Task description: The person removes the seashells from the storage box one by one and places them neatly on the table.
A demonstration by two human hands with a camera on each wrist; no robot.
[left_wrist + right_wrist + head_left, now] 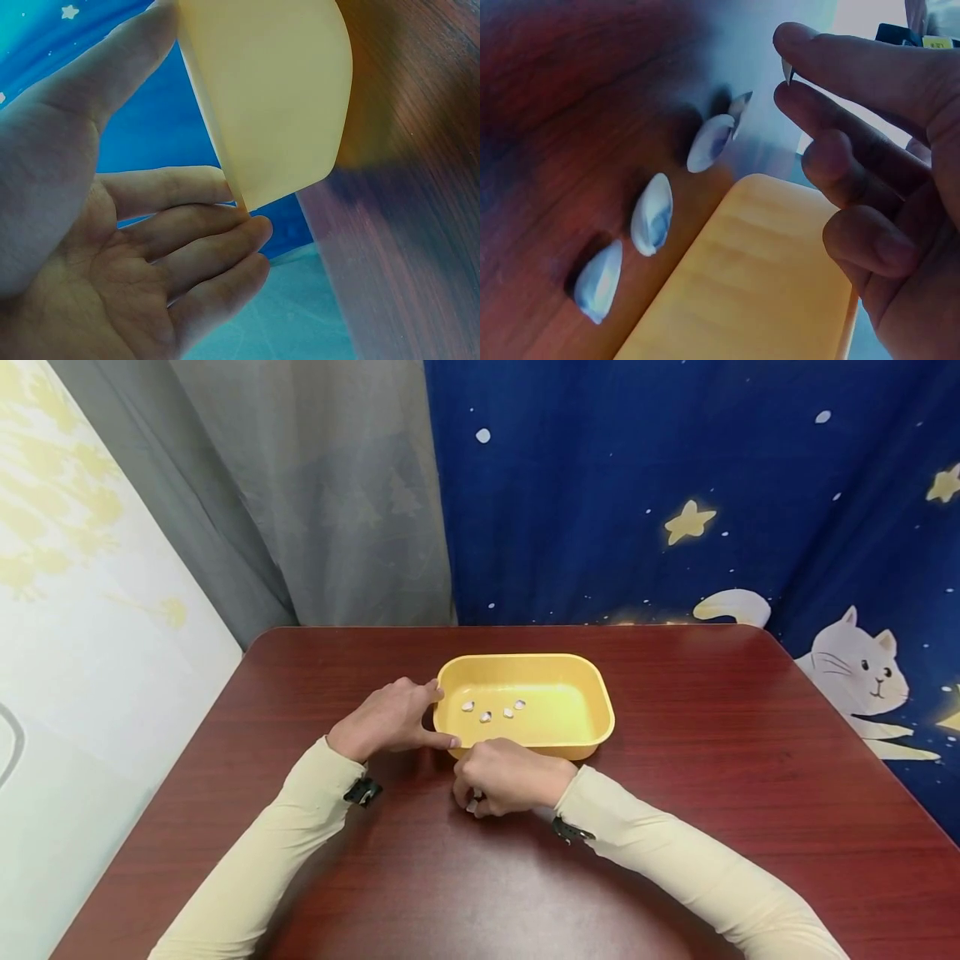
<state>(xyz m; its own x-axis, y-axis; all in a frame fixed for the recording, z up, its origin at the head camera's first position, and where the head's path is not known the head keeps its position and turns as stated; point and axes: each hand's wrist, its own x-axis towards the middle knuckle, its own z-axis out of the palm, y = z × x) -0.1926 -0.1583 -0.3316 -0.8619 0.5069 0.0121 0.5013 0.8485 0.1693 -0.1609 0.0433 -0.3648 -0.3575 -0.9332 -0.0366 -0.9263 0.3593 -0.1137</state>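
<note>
A yellow plastic basin (pixel 558 706) stands on the table, several small white shells (pixel 485 717) scattered across its floor. At its left end, my left hand (pixel 393 718) touches the rim with thumb and fingers spread and fairly straight. The left wrist view shows fingertips (pixel 256 226) right at the rim. My right hand (pixel 510 777) is low in front of the basin. Between thumb and index finger it pinches a small shell (pixel 787 70), mostly covered by the fingertips. More shells (pixel 652 214) lie in a row on the table beside the basin, largely hidden by the hand in the head view.
The dark red wooden table (pixel 712 735) extends around the basin. Behind it hang a grey curtain (pixel 345 510) and a blue curtain (pixel 570 510) with stars and a white cat. A pale patterned panel (pixel 90 610) borders the left side.
</note>
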